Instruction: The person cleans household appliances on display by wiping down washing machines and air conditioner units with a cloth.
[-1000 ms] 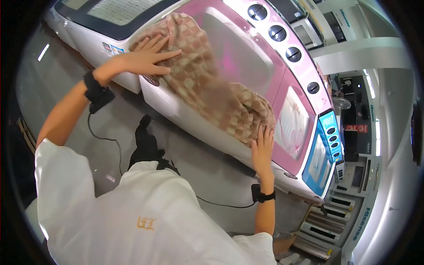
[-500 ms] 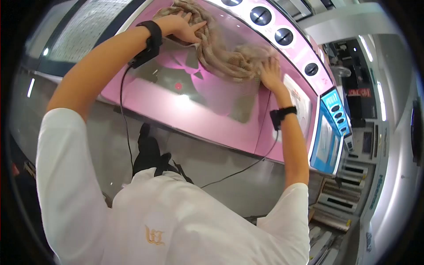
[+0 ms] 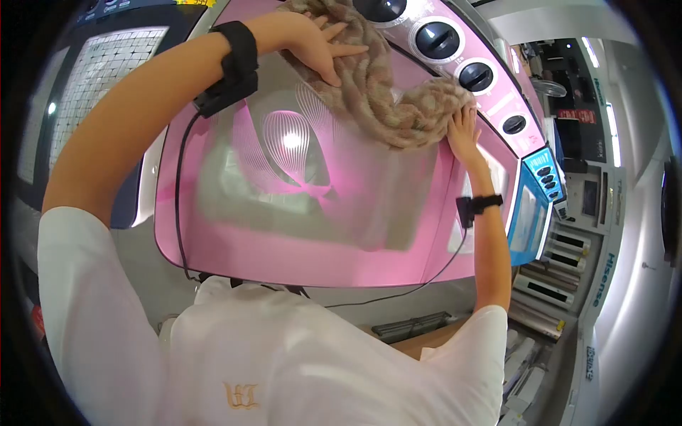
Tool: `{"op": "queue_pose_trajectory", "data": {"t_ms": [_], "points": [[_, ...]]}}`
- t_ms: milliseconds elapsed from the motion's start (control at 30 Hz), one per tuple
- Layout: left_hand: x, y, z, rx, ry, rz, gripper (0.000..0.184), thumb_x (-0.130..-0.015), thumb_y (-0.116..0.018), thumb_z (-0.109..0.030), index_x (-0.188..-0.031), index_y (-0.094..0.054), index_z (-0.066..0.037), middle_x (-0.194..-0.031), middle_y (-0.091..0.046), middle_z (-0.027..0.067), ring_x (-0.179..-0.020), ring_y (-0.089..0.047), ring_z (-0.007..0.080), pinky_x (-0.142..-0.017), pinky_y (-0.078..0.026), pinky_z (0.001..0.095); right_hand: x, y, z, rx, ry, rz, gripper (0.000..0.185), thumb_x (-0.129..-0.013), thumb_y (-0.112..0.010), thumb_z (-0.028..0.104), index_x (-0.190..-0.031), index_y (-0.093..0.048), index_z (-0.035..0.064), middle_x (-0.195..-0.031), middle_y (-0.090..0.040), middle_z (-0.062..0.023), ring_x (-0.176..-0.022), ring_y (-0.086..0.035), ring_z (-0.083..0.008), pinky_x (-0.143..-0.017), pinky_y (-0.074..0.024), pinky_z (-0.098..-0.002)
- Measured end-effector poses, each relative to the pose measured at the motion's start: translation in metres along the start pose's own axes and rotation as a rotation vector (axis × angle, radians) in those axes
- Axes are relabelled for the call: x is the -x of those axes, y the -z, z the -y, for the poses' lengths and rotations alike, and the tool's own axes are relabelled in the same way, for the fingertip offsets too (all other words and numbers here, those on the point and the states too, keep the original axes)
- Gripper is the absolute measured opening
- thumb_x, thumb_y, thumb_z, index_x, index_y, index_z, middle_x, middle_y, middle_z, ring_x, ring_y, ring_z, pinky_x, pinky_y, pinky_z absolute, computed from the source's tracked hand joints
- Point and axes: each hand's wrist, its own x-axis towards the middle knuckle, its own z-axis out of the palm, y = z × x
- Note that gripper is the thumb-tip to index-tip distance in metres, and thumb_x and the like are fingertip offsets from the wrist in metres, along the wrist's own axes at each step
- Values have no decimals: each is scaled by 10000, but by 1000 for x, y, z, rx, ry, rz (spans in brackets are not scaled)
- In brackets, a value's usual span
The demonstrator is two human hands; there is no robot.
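Observation:
A brown and beige patterned cloth [image 3: 391, 113] lies bunched across the far part of a pink washing machine lid [image 3: 298, 241], close to the control knobs. My left hand [image 3: 312, 42] rests on the cloth's left part, fingers spread. At the cloth's right end, my right hand [image 3: 464, 135] presses against it with fingers stretched out. Both hands have their palms toward the cloth. A dark band with a small black box is on each wrist, and a thin cable runs from each.
Black knobs [image 3: 437, 40] line the pink panel beyond the cloth. A blue machine [image 3: 527, 220] stands at the right, and a dark-framed machine [image 3: 106, 64] at the left. White appliances [image 3: 543, 290] stand farther right.
Both hands and the cloth have moved from the lid's near edge to its far side, by the knobs. The cloth has become bunched, and the patterned lid surface is uncovered.

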Motion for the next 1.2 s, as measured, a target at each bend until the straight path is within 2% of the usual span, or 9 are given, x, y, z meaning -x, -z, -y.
{"op": "queue_pose_trajectory", "data": {"t_ms": [67,267,433,600,733,867,933,1067,1200], "points": [[-3,2,1,-4,5,19,916,-884,-548,-703,-1635,-73,-480,-1721,10,211,-1560,-1,506,-1241,-29,615,-25,1,14,-218,-129,-61,557,-1057,-419,343,-1530,-375,51,-1659,-157,-297,-1534,-107,-540,-1119,-161,-793],[-9,-4,3,28,-35,-26,903,-886,-553,-658,-1644,-109,-446,-1722,-8,208,-1566,-19,488,-1248,-26,598,-18,-5,105,-68,198,-109,654,-1016,-461,311,-1579,-303,18,-1641,-137,-362,-1510,-103,-591,-1123,-198,-770],[69,-38,37,-74,-229,-59,886,-899,-591,-562,-1646,-135,-427,-1724,-24,198,-1574,-30,461,-1256,-43,580,125,76,239,-297,456,-197,625,-1002,-495,337,-1535,-412,21,-1649,-196,-293,-1524,-143,-533,-1167,-152,-729],[151,-82,86,20,-84,-162,780,-949,-529,-621,-1631,-205,-426,-1734,-90,109,-1582,-84,414,-1217,-99,663,171,39,165,-183,301,-73,556,-997,-539,297,-1479,-475,27,-1630,-247,-276,-1496,-193,-562,-1177,-175,-713],[105,-88,84,-32,126,-376,756,-971,-540,-590,-1629,-204,-429,-1734,-113,56,-1589,-104,363,-1214,-90,686,68,1,74,318,373,-42,448,-1018,-503,247,-1399,-520,14,-1540,-360,-294,-1482,-205,-582,-1136,-231,-755],[99,-77,58,16,257,-398,684,-1015,-448,-623,-1626,-220,-417,-1728,-136,65,-1583,-126,368,-1218,-120,670,23,36,163,-2,78,-39,637,-919,-584,170,-1507,-413,-8,-1598,-272,-306,-1499,-210,-514,-1188,-215,-673],[108,-90,60,42,187,-418,704,-1003,-478,-609,-1626,-239,-387,-1720,-151,99,-1575,-126,402,-1225,-106,655,49,48,217,-224,383,-407,578,-986,-521,286,-1477,-448,-10,-1610,-246,-342,-1479,-195,-588,-1183,-169,-696],[163,-130,55,44,-28,-465,752,-968,-589,-493,-1628,-281,-307,-1703,-163,170,-1566,-114,447,-1234,-90,633,146,105,287,-363,590,-216,631,-979,-534,299,-1530,-409,17,-1636,-217,-321,-1532,-136,-514,-1206,-162,-657],[241,-157,21,118,-128,-541,771,-925,-651,-430,-1611,-346,-255,-1689,-184,204,-1561,-115,459,-1242,-79,616,182,90,225,-387,450,42,605,-990,-530,335,-1527,-435,74,-1660,-229,-252,-1523,-150,-530,-1207,-148,-672]]}}
